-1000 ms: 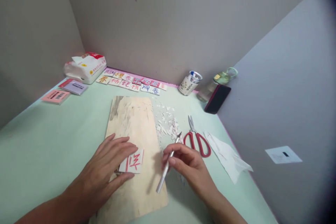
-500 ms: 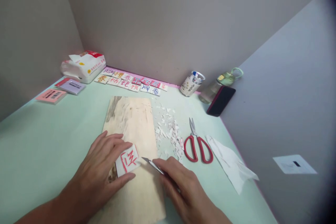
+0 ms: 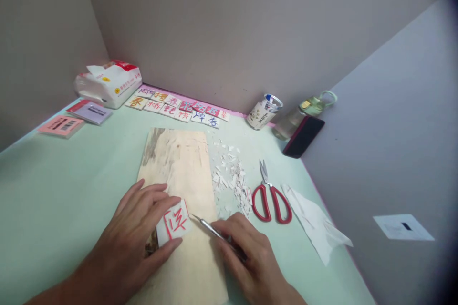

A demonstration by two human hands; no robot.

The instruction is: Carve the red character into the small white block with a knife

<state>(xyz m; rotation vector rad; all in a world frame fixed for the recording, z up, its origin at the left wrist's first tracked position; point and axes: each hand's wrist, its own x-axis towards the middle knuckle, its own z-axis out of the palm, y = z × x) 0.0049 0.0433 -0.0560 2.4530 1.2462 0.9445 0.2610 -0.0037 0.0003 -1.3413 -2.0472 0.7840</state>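
A white tile [image 3: 174,221] with red strokes lies on the pale wooden board [image 3: 189,162]. My left hand [image 3: 138,231] grips it, thumb at the lower edge and index finger along the upper edge. In my right hand [image 3: 246,252] is a slim metal craft knife [image 3: 211,228], closed in the fingers, its thin blade pointing at the tile's right edge. Whether the tip touches the tile cannot be made out. White shavings [image 3: 232,171] are scattered to the right of the board.
Red-handled scissors [image 3: 275,200] and a crumpled tissue [image 3: 315,219] lie at the right. Behind stand a can [image 3: 264,112], a green bottle [image 3: 289,121] and a phone [image 3: 304,137]. Lettered tiles [image 3: 171,108], a tissue pack [image 3: 109,85] and cards [image 3: 61,126] are at the back left.
The knife tip has shifted slightly left, closer to the tile's right edge. My left hand keeps its hold on the tile. The view has shifted slightly.
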